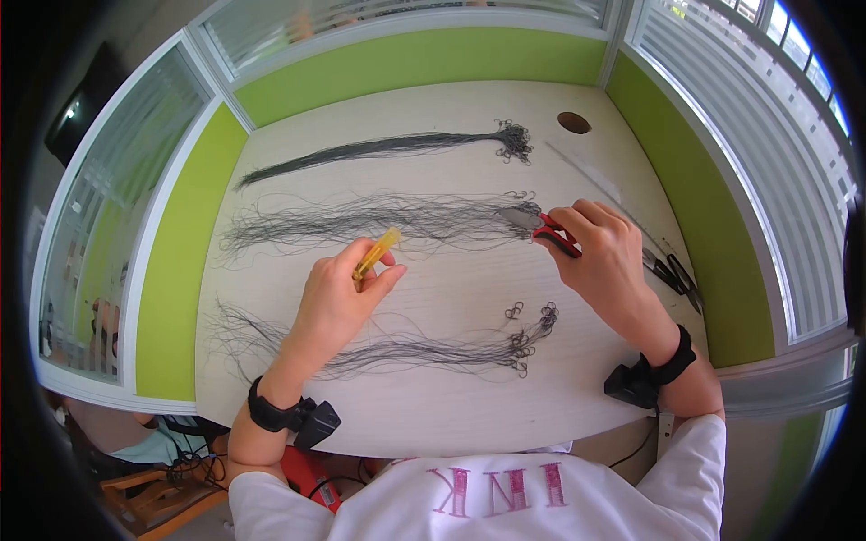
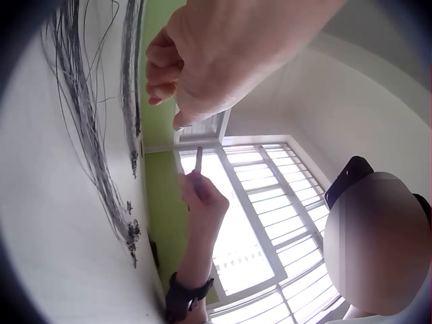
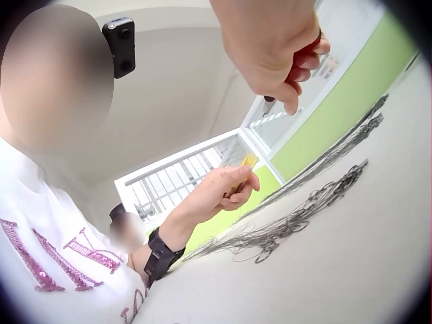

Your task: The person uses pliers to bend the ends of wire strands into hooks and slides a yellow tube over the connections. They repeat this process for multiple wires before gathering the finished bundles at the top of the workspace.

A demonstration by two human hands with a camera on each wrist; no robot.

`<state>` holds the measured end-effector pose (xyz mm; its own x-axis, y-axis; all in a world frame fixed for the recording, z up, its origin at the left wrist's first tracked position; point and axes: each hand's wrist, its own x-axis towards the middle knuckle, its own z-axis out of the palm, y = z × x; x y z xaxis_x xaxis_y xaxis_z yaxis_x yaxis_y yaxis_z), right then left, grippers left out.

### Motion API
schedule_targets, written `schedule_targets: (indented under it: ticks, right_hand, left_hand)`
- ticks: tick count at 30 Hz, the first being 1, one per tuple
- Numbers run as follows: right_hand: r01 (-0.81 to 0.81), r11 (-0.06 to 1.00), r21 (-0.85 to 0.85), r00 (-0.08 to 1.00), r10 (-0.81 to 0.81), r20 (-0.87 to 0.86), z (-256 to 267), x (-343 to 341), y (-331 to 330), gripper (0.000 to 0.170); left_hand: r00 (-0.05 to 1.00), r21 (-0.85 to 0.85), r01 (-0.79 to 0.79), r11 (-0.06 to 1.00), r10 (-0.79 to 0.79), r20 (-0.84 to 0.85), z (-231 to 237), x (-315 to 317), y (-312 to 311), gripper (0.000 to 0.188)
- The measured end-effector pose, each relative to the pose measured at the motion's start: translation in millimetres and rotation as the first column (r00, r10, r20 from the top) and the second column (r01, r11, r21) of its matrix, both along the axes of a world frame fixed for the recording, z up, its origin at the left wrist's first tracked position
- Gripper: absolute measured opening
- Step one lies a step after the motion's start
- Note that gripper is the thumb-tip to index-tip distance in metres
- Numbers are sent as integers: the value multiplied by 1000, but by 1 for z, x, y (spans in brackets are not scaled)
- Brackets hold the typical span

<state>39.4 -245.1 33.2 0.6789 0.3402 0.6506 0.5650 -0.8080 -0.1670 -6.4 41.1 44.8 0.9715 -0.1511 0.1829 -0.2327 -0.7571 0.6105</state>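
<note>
Above the table between the middle and front bundles, the left hand (image 1: 336, 293) grips a small yellow tube-like object (image 1: 377, 252), which also shows in the right wrist view (image 3: 249, 162). Farther right, the right hand (image 1: 603, 257) holds red-and-black handled pliers or scissors (image 1: 557, 236), their metal tip over the right end of the middle bundle of thin dark strands (image 1: 361, 221). The left wrist view shows the left hand (image 2: 216, 61) with curled fingers that hide the yellow object. In the right wrist view the right hand (image 3: 270, 50) wraps the red handle.
A tight strand bundle (image 1: 388, 144) lies at the back, a looser one (image 1: 424, 353) at the front, both with looped right ends. A ruler (image 1: 585, 169) and black-handled scissors (image 1: 672, 272) lie at the right. Green panels (image 1: 424, 68) surround the white table (image 1: 469, 415).
</note>
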Motion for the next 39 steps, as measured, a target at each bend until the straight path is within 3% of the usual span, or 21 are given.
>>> schedule_targets:
  ticks: [2, 3, 7, 13, 16, 18, 19, 21, 22, 24, 28, 30, 34, 36, 37, 39]
  right_hand:
    - [47, 998, -30, 998, -48, -37, -7, 5, -5, 18]
    - [69, 995, -79, 996, -72, -43, -12, 10, -9, 16]
    - [139, 978, -155, 990, -143, -11, -24, 23, -20, 12]
    - [162, 954, -253, 982, -181, -52, -29, 26, -18, 10]
    - [175, 939, -295, 979, -199, -52, -34, 28, -16, 8]
    - [169, 945, -281, 982, -187, -36, -33, 28, -13, 8]
    - [160, 948, -277, 985, -173, -24, -34, 28, -13, 8]
    - [156, 947, -279, 984, -173, -37, -33, 28, -13, 8]
    - [152, 947, -284, 984, -173, -50, -33, 29, -12, 8]
    - [152, 944, -293, 983, -175, -54, -33, 30, -12, 9]
    - [164, 927, -338, 974, -206, -92, -29, 28, -11, 12]
    - [157, 931, -331, 976, -198, -93, -28, 28, -12, 13]
    - [158, 927, -341, 975, -200, -93, -29, 28, -14, 13]
    - [143, 932, -333, 977, -186, -101, -28, 29, -15, 13]
    - [130, 938, -320, 979, -172, -105, -28, 29, -16, 13]
    - [141, 936, -323, 977, -184, -108, -29, 29, -20, 12]
  left_hand:
    - [986, -127, -83, 988, 63, -151, 7, 5, 11, 11]
    - [978, -71, -101, 992, 86, -190, 14, 8, 18, 11]
    - [984, 35, -79, 996, 83, -155, 13, 37, 84, 13]
    - [933, 83, -308, 948, 318, -170, -7, 77, 191, 15]
    - [933, 178, -351, 920, 359, -19, -14, 82, 222, 26]
    - [840, 383, -488, 784, 542, -38, -4, 78, 230, 49]
    - [840, 385, -488, 783, 541, -36, -5, 76, 234, 49]
    - [832, 417, -542, 730, 536, 144, -6, 71, 234, 78]
    - [831, 420, -543, 727, 537, 146, -3, 66, 229, 78]
    - [834, 453, -539, 710, 526, 168, 2, 54, 216, 98]
    - [832, 463, -551, 694, 503, 235, 4, 52, 220, 101]
    - [786, 360, -549, 754, 613, -87, 26, 48, 196, 97]
    - [798, 297, -524, 798, 582, -154, 21, 50, 213, 89]
    - [789, 459, -558, 691, 613, 37, 18, 50, 213, 81]
    - [795, 460, -550, 698, 606, 31, 16, 49, 214, 81]
    - [795, 535, -586, 609, 560, 234, 15, 47, 218, 72]
